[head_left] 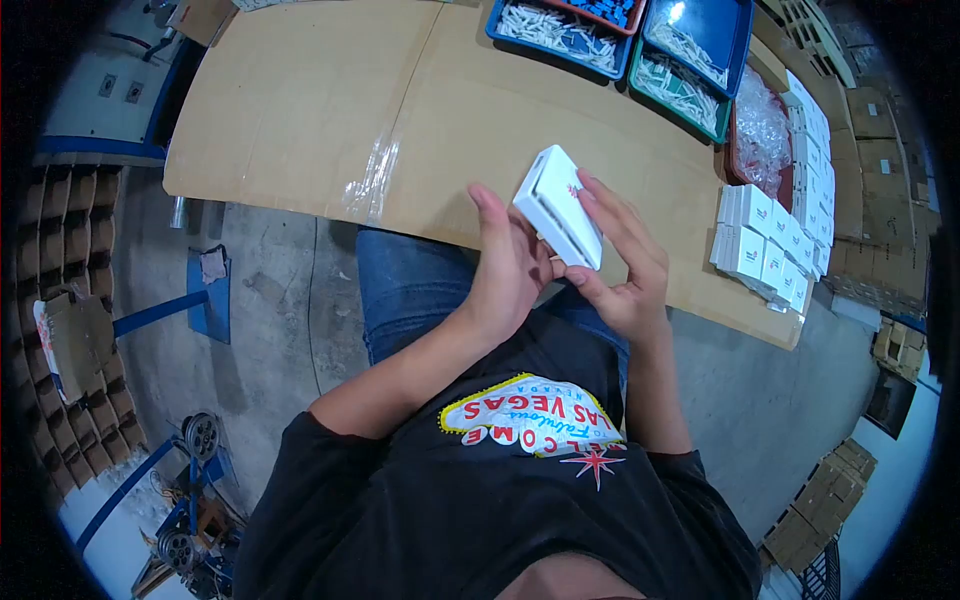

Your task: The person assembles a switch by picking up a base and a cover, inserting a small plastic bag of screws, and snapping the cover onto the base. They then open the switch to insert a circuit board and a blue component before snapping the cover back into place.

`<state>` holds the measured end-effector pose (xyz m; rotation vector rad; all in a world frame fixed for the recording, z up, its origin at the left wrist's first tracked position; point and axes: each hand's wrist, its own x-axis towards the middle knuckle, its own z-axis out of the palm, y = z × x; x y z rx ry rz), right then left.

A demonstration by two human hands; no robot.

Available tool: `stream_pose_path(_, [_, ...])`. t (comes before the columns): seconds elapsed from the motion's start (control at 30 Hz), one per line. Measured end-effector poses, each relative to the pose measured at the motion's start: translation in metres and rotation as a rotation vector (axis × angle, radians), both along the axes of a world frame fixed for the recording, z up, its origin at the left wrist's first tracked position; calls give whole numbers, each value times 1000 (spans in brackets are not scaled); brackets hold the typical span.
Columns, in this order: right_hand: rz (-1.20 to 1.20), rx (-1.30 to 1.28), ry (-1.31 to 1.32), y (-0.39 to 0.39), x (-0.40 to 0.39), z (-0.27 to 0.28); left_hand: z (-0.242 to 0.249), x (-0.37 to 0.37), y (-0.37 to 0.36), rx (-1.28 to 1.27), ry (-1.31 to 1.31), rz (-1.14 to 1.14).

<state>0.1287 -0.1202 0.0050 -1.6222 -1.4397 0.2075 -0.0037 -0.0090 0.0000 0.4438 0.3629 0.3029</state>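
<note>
A small white box (pixel 572 212) with a reddish print on its face is held tilted above the near edge of the cardboard-covered table. My right hand (pixel 632 265) grips it from the right, with fingers along the printed face and the thumb at the lower corner. On the other side, my left hand (pixel 505 262) supports the box, its fingers partly hidden behind and under it. The left thumb sticks up, away from the box. A dark slit runs along the box's side.
Blue trays (pixel 497 38) and a green tray (pixel 722 128) of small white pieces stand at the back. Clear plastic bags (pixel 762 135) fill a reddish bin. Stacked white boxes (pixel 765 240) line the right side of the cardboard tabletop (pixel 300 110).
</note>
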Motion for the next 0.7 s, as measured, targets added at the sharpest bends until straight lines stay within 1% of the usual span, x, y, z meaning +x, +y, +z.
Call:
stream_pose_path(0.03, [-2, 0, 0, 0, 0, 1, -5, 4, -9, 165, 69, 68])
stream_pose_path(0.1, [-27, 0, 126, -2, -2, 4, -9, 5, -14, 329, 140, 133])
stream_pose_path(0.17, [-19, -34, 122, -1, -3, 10, -9, -1, -7, 428, 211, -9])
stream_pose_path(0.2, [-10, -69, 117, 0, -3, 12, -9, -4, -1, 361, 192, -77])
stream_pose_path(0.23, [-10, -69, 117, 1, -3, 14, -5, -5, 2, 362, 192, -77])
stream_pose_path(0.3, [-36, -24, -15, 3, -2, 15, 10, -5, 8, 230, 187, -104])
stream_pose_path(0.33, [-34, -24, -15, 3, -2, 12, 6, -6, 11, 230, 178, -166])
stream_pose_path(0.37, [-42, 1, 118, 2, -3, 6, 5, -5, 10, 231, 178, -166])
stream_pose_path(0.4, [-50, 26, 251, 1, -4, 1, 4, -4, 8, 285, 223, -154])
stream_pose_path(0.43, [-50, 26, 251, 1, -5, -2, 3, -2, 5, 338, 269, -143])
stream_pose_path(0.47, [-54, 38, 291, 2, -6, -5, 2, -1, 3, 338, 270, -143])
stream_pose_path(0.53, [-61, 48, 330, 5, -9, -6, -2, 1, -3, 492, 161, -19])
stream_pose_path(0.57, [-89, 69, 332, 7, -11, -7, -4, 1, -2, 490, 161, -22])
stream_pose_path(0.63, [-115, 90, 336, 8, -13, -8, -9, -2, 0, 399, -1, -1])
stream_pose_path(0.67, [-150, 68, 315, 8, -14, -9, -8, -3, -1, 399, 0, 0])
stream_pose_path(0.7, [-187, 46, 293, 8, -14, -9, -6, -5, -3, 353, 54, 25])
